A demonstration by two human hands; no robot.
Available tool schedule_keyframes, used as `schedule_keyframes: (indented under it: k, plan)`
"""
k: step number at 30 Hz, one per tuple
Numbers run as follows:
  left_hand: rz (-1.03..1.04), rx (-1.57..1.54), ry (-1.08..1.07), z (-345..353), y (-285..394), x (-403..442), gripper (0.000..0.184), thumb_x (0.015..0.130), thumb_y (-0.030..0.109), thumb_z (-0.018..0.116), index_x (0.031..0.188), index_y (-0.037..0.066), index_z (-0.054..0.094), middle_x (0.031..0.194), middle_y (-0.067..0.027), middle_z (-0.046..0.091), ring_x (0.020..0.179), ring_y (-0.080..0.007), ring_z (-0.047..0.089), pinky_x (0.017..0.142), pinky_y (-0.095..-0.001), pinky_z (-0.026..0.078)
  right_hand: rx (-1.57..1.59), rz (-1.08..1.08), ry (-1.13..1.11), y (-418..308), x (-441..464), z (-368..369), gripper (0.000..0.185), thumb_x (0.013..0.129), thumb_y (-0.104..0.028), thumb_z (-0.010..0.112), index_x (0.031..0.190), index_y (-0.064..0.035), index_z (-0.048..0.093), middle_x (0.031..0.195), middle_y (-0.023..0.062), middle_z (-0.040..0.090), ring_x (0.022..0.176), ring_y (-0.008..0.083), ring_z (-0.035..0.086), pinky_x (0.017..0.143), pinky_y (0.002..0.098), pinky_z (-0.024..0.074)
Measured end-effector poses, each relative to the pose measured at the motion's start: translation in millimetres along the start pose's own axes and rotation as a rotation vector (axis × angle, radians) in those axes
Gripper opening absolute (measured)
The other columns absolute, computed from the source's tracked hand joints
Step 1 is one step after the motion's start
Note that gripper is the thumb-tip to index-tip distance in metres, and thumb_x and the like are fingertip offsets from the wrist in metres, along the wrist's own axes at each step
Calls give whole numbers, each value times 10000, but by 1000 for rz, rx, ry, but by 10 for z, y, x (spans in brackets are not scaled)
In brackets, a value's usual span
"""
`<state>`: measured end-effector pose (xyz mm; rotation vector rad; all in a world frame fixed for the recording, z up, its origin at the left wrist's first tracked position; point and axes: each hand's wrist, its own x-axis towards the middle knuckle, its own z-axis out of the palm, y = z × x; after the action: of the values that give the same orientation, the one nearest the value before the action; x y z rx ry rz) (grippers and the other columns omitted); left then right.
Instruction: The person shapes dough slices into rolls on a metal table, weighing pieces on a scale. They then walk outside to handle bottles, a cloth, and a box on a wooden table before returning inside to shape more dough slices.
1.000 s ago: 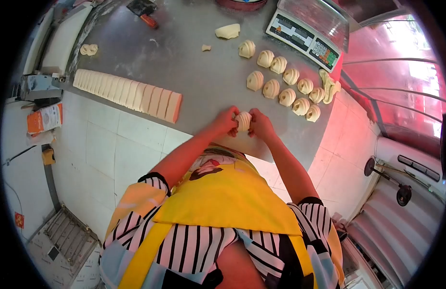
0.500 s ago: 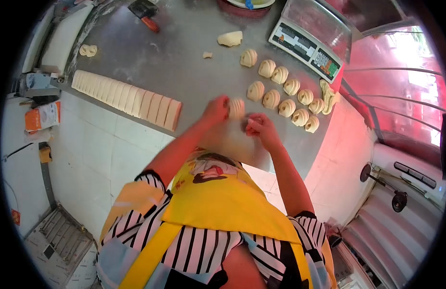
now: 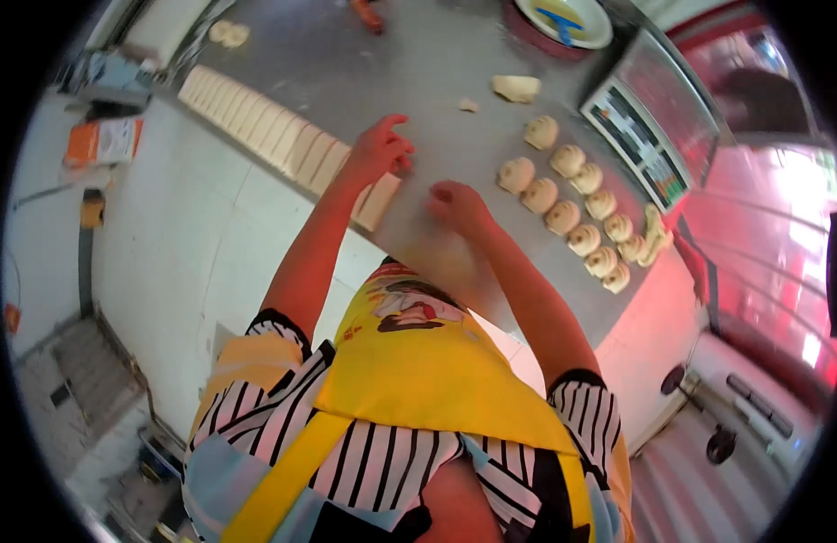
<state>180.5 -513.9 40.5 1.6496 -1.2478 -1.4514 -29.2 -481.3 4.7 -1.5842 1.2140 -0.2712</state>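
My left hand (image 3: pixel 380 154) is above the right end of a long row of cut dough strips (image 3: pixel 278 131), its fingers spread and nothing in them. To its right, my right hand (image 3: pixel 460 208) hovers over the steel table (image 3: pixel 418 77), fingers curled in and partly blurred; I see nothing in it. Shaped dough rolls (image 3: pixel 562 217) with layered folds stand in two slanting lines on the right. The roll (image 3: pixel 516 175) nearest my right hand sits at the left end of the lower line.
A flat dough piece (image 3: pixel 516 88) and a small scrap (image 3: pixel 469 105) lie behind my hands. A digital scale (image 3: pixel 636 140) stands at the right, near a bowl (image 3: pixel 604 32) with a blue-handled tool (image 3: pixel 561 23). A twisted dough lump (image 3: pixel 654 237) rests by the table's right edge.
The roll held by my left hand has been let go and now sits at the left end of the lower line. My left hand has moved left to the strips. The camera view has turned.
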Motion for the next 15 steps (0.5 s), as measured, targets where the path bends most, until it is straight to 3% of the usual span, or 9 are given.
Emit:
schedule_keyframes:
  k: [1,4,7,9,10,12,13,15]
  plan:
    - [-1,5,99,-191,-65,-113,405,862,120,533,1258,64,464,929,-87,637,761,-143,631,652,-261,504,-162,-29,-86,-176,221,90,424,714,-370,706,903,-3,607,768,123,590,761,300,575,765,372,465]
    - [49,-8,232,-498,-288,-451,376,880,136,533,1240,43,485,980,-94,638,853,-144,623,712,-261,503,-493,-285,97,-358,573,557,454,650,-330,763,935,-21,591,777,125,565,773,339,559,798,360,459]
    - [175,-38,216,-398,-480,-642,310,919,143,503,1205,24,516,1029,-82,629,978,-138,583,837,-265,464,-452,-302,64,-420,624,673,494,615,-238,788,1002,-32,560,893,137,574,818,321,567,813,357,459]
    - [243,20,159,-243,-512,-703,318,934,202,485,1192,20,526,1038,-89,626,993,-140,568,859,-263,446,-160,-175,-104,-493,461,558,530,594,-191,798,1030,-29,545,927,119,580,842,284,573,805,349,467]
    - [174,26,50,-224,-511,-710,340,939,246,469,1187,22,530,1041,-90,625,985,-141,568,856,-261,446,-15,-107,-175,-575,344,440,550,583,-167,802,1044,-27,537,944,110,583,854,266,576,802,345,470]
    - [35,45,-173,-181,-480,-731,397,950,334,436,1177,25,538,1048,-92,622,969,-143,570,852,-257,446,186,-43,-108,-726,49,138,477,643,-141,770,1038,-14,534,966,95,557,892,218,559,793,316,476]
    - [100,165,-257,-164,-373,-771,468,944,446,392,1145,61,568,1037,-96,622,943,-163,578,854,-285,453,291,-7,-68,-736,-90,10,440,672,-128,753,1034,-8,533,977,88,544,911,194,551,788,301,479]
    - [-50,-676,-293,38,-386,-816,479,931,467,412,1131,60,566,1024,-95,616,952,-178,577,856,-309,458,589,30,-47,-648,-277,-216,381,719,-94,715,1036,-5,522,944,75,545,884,172,553,778,281,480]
